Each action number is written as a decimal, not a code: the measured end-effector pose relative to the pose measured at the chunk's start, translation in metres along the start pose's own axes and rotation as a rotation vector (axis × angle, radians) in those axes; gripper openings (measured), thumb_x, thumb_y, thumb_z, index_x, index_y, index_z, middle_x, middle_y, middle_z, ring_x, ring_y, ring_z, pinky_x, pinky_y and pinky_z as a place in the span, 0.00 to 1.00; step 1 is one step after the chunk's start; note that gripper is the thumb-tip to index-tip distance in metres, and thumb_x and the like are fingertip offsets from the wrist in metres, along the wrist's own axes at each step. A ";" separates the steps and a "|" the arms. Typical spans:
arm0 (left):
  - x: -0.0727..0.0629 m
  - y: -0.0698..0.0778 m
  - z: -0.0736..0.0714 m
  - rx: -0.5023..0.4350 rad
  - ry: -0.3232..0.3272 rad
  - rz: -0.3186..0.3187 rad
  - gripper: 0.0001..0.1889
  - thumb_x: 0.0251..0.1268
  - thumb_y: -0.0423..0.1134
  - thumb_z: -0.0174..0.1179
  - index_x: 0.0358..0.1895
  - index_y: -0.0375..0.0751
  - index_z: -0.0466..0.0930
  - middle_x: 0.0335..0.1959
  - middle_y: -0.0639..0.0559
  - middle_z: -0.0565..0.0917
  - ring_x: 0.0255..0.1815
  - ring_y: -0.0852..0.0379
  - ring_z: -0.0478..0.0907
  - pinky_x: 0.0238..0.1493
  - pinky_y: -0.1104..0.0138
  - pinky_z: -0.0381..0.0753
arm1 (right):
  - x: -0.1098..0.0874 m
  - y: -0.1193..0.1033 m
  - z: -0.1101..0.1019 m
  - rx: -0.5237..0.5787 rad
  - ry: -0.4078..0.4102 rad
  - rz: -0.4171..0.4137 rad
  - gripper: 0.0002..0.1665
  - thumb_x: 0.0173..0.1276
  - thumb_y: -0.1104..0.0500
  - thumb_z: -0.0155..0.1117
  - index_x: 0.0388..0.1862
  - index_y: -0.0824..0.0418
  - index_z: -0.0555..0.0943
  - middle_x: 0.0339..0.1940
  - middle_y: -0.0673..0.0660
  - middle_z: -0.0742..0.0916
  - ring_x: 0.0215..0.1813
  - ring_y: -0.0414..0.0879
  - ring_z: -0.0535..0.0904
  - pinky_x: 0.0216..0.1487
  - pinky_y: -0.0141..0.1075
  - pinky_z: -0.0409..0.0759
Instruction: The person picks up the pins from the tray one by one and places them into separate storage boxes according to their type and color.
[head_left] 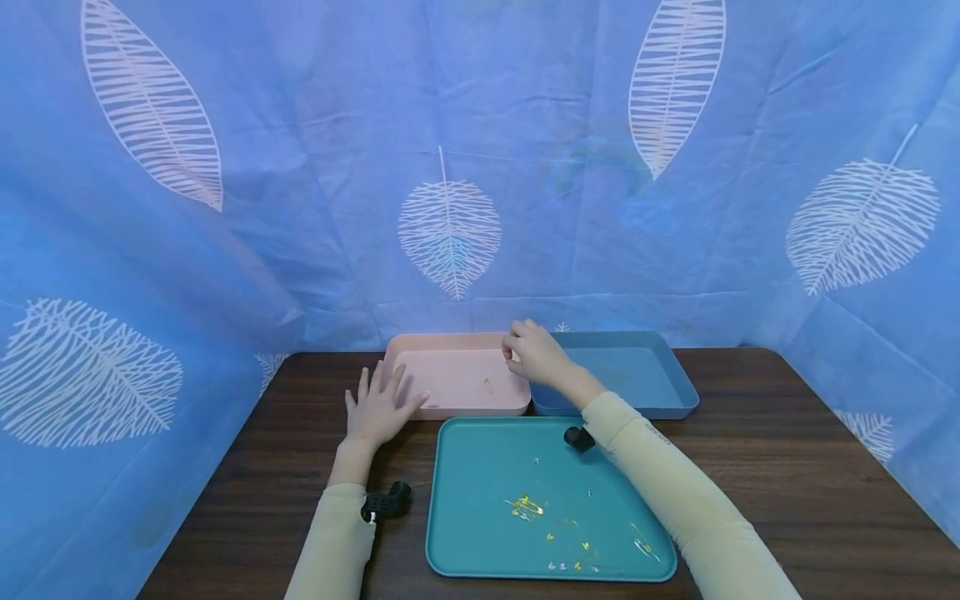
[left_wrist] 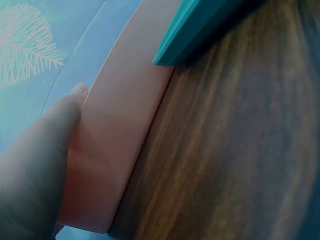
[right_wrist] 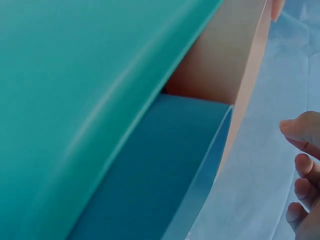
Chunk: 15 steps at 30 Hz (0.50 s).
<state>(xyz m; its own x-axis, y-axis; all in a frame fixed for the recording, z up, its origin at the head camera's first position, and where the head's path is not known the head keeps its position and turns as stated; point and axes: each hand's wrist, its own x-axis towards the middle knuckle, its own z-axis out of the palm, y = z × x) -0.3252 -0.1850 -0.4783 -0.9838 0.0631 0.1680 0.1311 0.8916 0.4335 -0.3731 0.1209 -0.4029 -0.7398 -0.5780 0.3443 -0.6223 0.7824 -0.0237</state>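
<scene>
Left hand (head_left: 378, 410) splayed wide

We see a blue cloth (head_left: 337, 208) hanging behind the table (head_left: 255, 475) and down both its sides, lightly creased and printed with white leaves (head_left: 450, 229). We make out dark brown, streaked wood grain and rounded far corners on the table. Soft light covers the cloth.

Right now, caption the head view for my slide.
Left hand at pink tray, right hand above its right end, safety pins on teal tray.
</scene>
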 end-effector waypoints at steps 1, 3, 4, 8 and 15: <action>0.000 0.000 0.000 0.000 -0.002 0.000 0.46 0.61 0.74 0.47 0.78 0.57 0.51 0.81 0.40 0.44 0.80 0.33 0.37 0.68 0.26 0.36 | -0.003 0.000 -0.001 0.009 0.000 0.003 0.13 0.65 0.63 0.64 0.24 0.54 0.72 0.30 0.52 0.70 0.34 0.47 0.60 0.37 0.38 0.57; 0.000 0.000 -0.001 0.001 0.000 0.000 0.46 0.61 0.74 0.47 0.78 0.57 0.51 0.81 0.41 0.44 0.80 0.33 0.37 0.68 0.27 0.36 | -0.008 0.001 -0.003 0.012 0.001 0.006 0.13 0.64 0.63 0.64 0.24 0.54 0.72 0.30 0.52 0.71 0.34 0.47 0.60 0.37 0.38 0.57; 0.000 0.000 -0.001 0.001 0.000 0.000 0.46 0.61 0.74 0.47 0.78 0.57 0.51 0.81 0.40 0.44 0.80 0.33 0.37 0.68 0.27 0.37 | -0.012 0.001 -0.004 0.014 0.005 0.006 0.13 0.64 0.62 0.65 0.24 0.53 0.72 0.30 0.52 0.71 0.34 0.47 0.59 0.37 0.38 0.57; -0.001 0.000 -0.001 0.000 0.001 -0.002 0.46 0.61 0.74 0.48 0.78 0.57 0.50 0.80 0.40 0.46 0.80 0.32 0.38 0.68 0.26 0.37 | -0.026 0.001 -0.007 0.012 0.037 -0.029 0.12 0.63 0.62 0.67 0.24 0.53 0.73 0.30 0.51 0.71 0.34 0.46 0.59 0.37 0.37 0.57; -0.001 0.001 0.000 0.005 0.000 -0.006 0.46 0.61 0.74 0.47 0.78 0.57 0.50 0.81 0.40 0.45 0.80 0.33 0.38 0.69 0.27 0.37 | -0.054 -0.005 -0.015 0.020 0.098 -0.099 0.13 0.62 0.62 0.69 0.24 0.52 0.74 0.30 0.50 0.72 0.32 0.44 0.58 0.35 0.34 0.56</action>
<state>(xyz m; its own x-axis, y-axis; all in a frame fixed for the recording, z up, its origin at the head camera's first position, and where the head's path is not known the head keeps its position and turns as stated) -0.3244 -0.1845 -0.4780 -0.9845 0.0579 0.1654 0.1249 0.8940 0.4302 -0.3267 0.1517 -0.4073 -0.6464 -0.6264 0.4356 -0.6971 0.7170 -0.0034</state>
